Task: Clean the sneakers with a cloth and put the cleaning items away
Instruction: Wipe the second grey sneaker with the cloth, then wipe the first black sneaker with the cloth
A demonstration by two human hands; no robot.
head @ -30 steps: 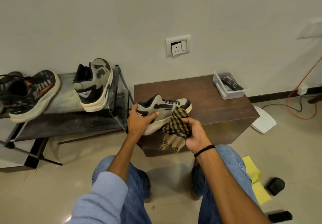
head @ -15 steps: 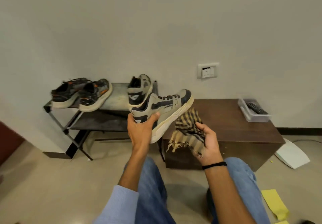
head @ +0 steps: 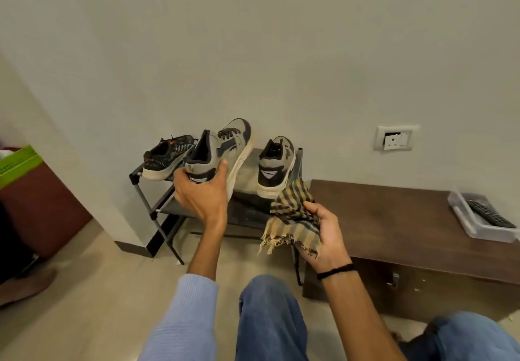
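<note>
My left hand (head: 203, 192) grips the heel of a grey and black sneaker (head: 225, 149), held toe-up over the top shelf of the black metal shoe rack (head: 157, 211). Its matching sneaker (head: 275, 165) stands on the rack to the right, heel toward me. My right hand (head: 323, 237) holds a bunched yellow and black checked cloth (head: 292, 217) in front of the rack's right end, apart from both shoes.
A black and orange sneaker (head: 166, 156) sits at the rack's left end. A low brown cabinet (head: 394, 220) to the right carries a clear tray (head: 475, 228) with a remote control (head: 489, 214). A wall socket (head: 396, 138) is above. A green basket (head: 17, 161) is far left.
My left hand has carried the grey sneaker up and left from the brown cabinet to above the shoe rack. My right hand kept the cloth, now apart from the shoe. My view turned left.
</note>
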